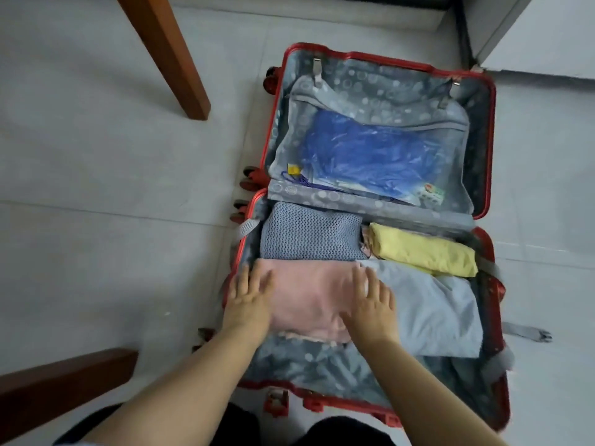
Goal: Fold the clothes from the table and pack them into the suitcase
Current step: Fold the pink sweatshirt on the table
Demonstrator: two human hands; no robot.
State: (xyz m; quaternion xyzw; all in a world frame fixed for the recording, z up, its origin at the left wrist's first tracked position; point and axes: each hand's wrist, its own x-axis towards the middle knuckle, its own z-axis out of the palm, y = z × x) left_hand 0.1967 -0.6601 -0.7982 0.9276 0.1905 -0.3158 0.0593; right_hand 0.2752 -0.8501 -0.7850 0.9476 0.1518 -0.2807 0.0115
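Head view: suitcase [491,149] open on tiled floor [96,188].

Pale tiled floor [80,156]; slanted wooden leg [164,53] at 11 o'clock; brown wooden rail [58,387] at 8 o'clock; white cabinet [541,33] corner at 1 o'clock.

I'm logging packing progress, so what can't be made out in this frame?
1. Head view: the table top, cut off by the top edge; only a wooden leg shows, so clothes left are unknown.
2. Blue item in the suitcase lid: veiled by mesh.
3. Pink garment side edges: under the left hand and right hand.
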